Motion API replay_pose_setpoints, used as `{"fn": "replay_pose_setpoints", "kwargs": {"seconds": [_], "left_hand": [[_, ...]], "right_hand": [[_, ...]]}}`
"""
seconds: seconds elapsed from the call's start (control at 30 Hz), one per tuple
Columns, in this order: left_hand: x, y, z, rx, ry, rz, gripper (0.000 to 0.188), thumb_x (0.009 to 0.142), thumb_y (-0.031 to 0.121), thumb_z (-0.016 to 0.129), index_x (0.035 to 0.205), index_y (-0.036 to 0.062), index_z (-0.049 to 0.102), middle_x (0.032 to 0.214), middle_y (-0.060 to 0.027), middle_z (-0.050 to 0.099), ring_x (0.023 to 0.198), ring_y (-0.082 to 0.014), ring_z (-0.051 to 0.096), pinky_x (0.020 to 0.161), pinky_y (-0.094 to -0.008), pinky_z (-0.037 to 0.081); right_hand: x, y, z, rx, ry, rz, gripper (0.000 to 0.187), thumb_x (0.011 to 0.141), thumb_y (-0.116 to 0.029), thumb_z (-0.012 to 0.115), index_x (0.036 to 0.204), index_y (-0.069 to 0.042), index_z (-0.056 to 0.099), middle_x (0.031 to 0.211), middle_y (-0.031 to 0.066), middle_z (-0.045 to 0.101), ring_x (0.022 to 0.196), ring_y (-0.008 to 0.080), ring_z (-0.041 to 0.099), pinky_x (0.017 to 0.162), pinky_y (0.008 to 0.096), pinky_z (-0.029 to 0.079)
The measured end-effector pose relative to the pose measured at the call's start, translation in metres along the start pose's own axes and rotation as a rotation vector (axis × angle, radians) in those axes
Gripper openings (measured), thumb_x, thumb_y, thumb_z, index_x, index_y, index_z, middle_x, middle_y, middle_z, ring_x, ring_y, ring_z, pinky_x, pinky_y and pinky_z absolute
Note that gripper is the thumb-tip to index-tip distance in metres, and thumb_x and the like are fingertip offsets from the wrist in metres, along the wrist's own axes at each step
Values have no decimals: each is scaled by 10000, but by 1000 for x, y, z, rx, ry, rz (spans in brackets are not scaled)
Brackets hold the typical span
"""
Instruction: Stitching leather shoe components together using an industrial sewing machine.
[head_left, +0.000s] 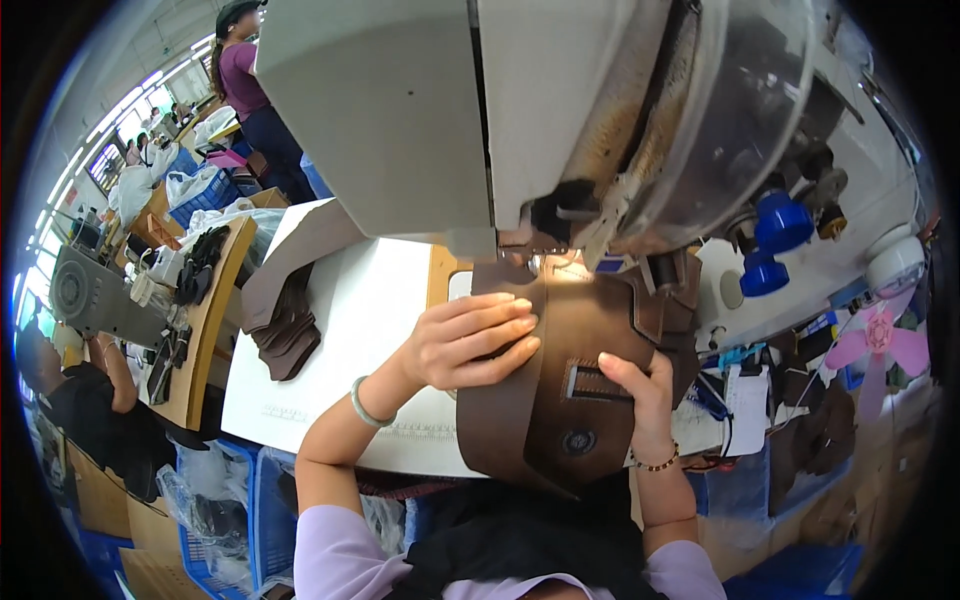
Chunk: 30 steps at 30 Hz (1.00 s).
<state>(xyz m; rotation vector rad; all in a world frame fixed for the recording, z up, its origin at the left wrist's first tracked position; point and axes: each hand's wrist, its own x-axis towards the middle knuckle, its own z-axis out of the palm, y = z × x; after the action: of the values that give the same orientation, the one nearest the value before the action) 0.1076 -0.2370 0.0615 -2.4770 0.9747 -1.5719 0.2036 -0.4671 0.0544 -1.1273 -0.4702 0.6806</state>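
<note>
Brown leather panel (556,335) on white worktop (385,285) under sewing machine head (400,120); left hand (475,345) loosely open atop it, right hand (640,388) gripping its right edge; best guided flat, evenly, left fingertips (523,304) clear of the stitching spot

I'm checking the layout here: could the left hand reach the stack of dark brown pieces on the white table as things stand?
Probably yes. The left hand rests on the brown workpiece and would have to lift off, but only white table seems to lie between it and the stack.
</note>
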Motion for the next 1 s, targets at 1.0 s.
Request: {"fn": "replay_pose_setpoints", "kwargs": {"seconds": [1.0], "left_hand": [[-1,-3,3,-39,-15,-97,200,749,101,680,949,95,686,969,-64,698,937,-223,671,840,-330,583]], "right_hand": [[65,-73,4,-300,-268,-38,263,944,-152,463,793,29,578,546,25,480,393,52,355,401,198,261]]}}
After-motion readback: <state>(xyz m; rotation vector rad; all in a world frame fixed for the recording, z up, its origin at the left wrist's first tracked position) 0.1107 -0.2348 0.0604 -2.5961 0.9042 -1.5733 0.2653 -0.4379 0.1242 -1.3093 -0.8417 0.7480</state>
